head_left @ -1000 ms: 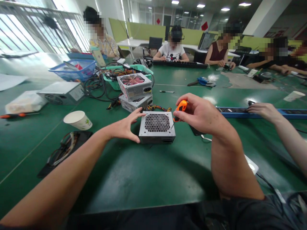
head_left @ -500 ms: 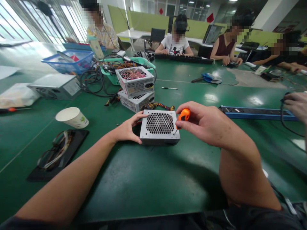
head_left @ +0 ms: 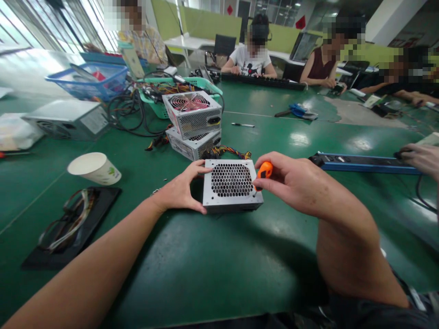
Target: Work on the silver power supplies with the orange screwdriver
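Note:
A grey computer power supply with a honeycomb vent on top lies on the green table in front of me. My left hand grips its left side, thumb at the near corner and fingers along the far edge. Pinched in my right hand is an orange and black screwdriver, held upright. Its tip reaches down to the near right corner of the power supply's top; whether it sits in a screw is too small to tell. Multicoloured cables come out behind the unit.
Two stacked power supplies stand behind, beside a green basket of cables. A paper cup and glasses on a black case lie left. A blue power strip lies right, another person's hand near it.
The view has shifted a little, so the power supply appears slightly lower and further right. My hands keep their holds, and the screwdriver stays at the same corner. The other person's hand at right has moved lower.

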`<state>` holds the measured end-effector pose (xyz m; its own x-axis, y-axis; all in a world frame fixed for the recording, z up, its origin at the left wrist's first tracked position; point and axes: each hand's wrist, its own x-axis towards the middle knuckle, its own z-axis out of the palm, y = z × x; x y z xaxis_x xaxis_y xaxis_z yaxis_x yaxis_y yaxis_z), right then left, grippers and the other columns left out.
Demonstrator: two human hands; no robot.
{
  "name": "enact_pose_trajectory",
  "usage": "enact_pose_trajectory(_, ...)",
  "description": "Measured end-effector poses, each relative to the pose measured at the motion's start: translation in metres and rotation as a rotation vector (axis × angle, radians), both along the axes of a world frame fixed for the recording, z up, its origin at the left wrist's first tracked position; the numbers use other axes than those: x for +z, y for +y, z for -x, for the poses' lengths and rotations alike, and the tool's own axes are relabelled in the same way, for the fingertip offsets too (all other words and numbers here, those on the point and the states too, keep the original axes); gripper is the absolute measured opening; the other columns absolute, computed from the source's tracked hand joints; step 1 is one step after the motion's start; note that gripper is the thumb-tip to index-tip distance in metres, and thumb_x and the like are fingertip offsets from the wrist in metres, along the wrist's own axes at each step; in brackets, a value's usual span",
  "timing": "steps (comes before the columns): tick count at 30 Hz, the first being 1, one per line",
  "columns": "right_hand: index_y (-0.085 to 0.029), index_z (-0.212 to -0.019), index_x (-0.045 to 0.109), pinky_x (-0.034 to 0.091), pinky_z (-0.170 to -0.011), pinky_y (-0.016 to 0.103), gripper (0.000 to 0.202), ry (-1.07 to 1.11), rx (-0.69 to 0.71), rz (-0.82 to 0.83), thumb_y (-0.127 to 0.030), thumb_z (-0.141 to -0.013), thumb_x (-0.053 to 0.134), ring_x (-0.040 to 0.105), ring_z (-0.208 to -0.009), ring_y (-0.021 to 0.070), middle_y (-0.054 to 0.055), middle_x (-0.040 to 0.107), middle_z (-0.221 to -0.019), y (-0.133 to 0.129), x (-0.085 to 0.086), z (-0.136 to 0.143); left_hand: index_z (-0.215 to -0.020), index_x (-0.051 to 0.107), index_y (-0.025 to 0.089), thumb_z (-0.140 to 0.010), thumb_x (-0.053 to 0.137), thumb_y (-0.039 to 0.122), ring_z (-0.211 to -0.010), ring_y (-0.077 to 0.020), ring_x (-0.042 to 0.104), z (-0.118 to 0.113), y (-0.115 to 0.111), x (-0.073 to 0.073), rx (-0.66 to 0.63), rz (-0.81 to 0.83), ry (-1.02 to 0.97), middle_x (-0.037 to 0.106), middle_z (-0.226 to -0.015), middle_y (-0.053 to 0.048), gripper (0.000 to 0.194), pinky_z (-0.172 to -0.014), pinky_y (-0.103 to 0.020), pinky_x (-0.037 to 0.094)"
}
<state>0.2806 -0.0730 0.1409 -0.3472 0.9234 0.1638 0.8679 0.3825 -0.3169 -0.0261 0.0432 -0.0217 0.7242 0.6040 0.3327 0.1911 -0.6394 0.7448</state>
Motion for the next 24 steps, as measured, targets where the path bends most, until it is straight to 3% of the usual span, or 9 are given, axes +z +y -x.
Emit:
enact_pose_trajectory(10, -0.022, -0.118, 0.065, 0.046, -0.063, 0.025, 0.026, 0.01, 0.012, -0.116, -0.035, -0.095, 0.068, 0.065, -0.067, 0.0133, -0.001, 0.074, -0.088, -0.014, 0.011, -0.001, -0.155, 0.041, 0.031, -0.052, 0.1, 0.052, -0.155, -0.0487, 0.03, 0.001, -0.002, 0.002, 0.012, -0.019, 0.028, 0.023, -0.168, -0.02, 0.121, -0.119, -0.069, 0.04)
enact_pose_trajectory(16, -0.022, -0.116, 0.068, 0.046, -0.06, 0.027, 0.03, 0.118, -0.063, -0.234, -0.041, -0.094, 0.071, 0.064, -0.066, 0.0145, 0.0, 0.074, -0.087, -0.015, 0.013, -0.006, -0.155, 0.041, 0.032, -0.052, 0.1, 0.052, -0.155, -0.0486, 0.03, 0.001, -0.002, 0.001, 0.012, -0.013, 0.038, 0.021, -0.168, -0.02, 0.12, -0.12, -0.07, 0.038)
enact_pose_trajectory(24, -0.021, -0.114, 0.069, 0.048, -0.062, 0.028, 0.03, 0.128, -0.071, -0.199, -0.042, -0.093, 0.07, 0.065, -0.067, 0.015, 0.0, 0.074, -0.087, -0.014, 0.013, -0.004, -0.155, 0.042, 0.033, -0.051, 0.101, 0.052, -0.154, -0.0483, 0.032, 0.001, -0.003, 0.002, 0.017, 0.004, 0.022, 0.023, -0.169, -0.019, 0.121, -0.121, -0.069, 0.037)
